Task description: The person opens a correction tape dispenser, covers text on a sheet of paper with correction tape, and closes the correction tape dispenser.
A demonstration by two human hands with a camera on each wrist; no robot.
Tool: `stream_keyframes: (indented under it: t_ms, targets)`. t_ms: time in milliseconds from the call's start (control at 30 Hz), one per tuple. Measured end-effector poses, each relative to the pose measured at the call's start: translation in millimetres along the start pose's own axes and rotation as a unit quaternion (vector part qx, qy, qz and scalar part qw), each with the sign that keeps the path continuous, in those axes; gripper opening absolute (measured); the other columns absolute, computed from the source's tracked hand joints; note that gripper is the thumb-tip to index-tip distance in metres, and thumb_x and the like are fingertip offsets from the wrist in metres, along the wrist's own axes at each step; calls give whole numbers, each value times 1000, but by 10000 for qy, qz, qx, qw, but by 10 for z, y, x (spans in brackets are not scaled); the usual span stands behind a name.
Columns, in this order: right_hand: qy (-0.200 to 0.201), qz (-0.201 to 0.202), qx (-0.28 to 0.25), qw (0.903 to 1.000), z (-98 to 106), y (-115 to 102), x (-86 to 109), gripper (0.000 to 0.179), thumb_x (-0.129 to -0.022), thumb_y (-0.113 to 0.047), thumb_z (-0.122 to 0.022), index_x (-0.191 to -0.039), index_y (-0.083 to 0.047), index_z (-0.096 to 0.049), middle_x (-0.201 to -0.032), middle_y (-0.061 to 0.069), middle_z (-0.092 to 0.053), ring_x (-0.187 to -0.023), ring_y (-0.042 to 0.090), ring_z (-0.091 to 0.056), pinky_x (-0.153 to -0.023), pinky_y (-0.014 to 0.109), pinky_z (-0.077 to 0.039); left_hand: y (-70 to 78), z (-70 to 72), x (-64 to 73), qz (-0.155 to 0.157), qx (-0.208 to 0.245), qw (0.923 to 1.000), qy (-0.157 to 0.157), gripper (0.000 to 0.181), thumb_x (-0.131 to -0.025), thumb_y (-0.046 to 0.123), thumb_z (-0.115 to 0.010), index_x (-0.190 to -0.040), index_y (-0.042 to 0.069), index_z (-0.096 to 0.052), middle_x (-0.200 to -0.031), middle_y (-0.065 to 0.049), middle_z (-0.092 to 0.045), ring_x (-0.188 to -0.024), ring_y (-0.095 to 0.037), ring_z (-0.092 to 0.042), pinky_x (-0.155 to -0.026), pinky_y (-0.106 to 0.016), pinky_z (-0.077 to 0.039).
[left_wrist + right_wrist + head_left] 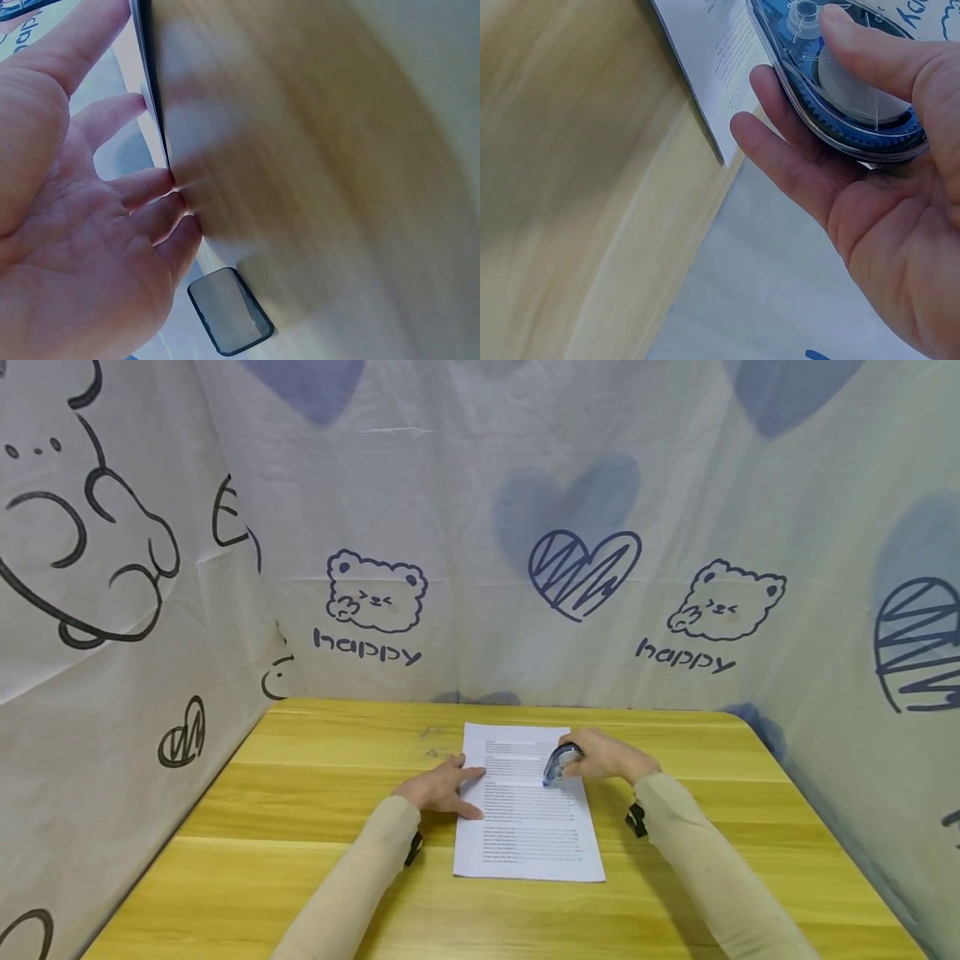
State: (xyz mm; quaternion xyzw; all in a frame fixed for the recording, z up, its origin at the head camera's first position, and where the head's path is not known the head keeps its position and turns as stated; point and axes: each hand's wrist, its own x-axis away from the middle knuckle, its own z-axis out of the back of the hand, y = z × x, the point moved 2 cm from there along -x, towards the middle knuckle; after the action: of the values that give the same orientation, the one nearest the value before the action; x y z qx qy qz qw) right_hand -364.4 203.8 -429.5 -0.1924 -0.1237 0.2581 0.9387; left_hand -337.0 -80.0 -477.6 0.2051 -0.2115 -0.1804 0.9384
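Observation:
A printed sheet of paper (525,852) lies on the table, its lines of text running across it. On its left edge rests my left hand (442,789), fingers spread and thumb apart. The left wrist view shows that palm (82,217) with fingertips down at the tabletop and the paper's edge. My right hand (611,757) grips a blue see-through correction tape (558,764), its tip down at the text right of the sheet's middle. In the right wrist view the thumb presses one face of the correction tape (832,124), with fingers behind it.
The yellow wood-grain table (300,777) ends at a white curtain (465,527) with bear and heart drawings. More curtain hangs at both sides. A small dark-rimmed rounded rectangle (229,311) shows below the fingers in the left wrist view.

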Motion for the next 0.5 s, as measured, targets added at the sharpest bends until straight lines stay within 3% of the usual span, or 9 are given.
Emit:
stream_keyframes:
  t_ms: [267,500]
  targets:
    - [5,-48,63,10000,0,7,-9,17,-89,-18,-74,-105,-17,-68,-97,-7,-67,-91,11,-60,-89,38,-53,-8,-7,-19,21,-85,10000,-18,84,-83,47,-75,-154,27,-35,-165,-14,-7,-153,-32,-9,-121,-53,-19]
    - [207,94,-231,9995,74,80,90,18,-87,-12,-74,-104,-13,-69,-98,-3,-68,-93,14,-61,-93,44,-52,-5,5,-5,6,-6,10000,-41,83,-84,46,-75,-154,27,-34,-165,-14,-6,-152,-33,-9,-120,-53,-20]
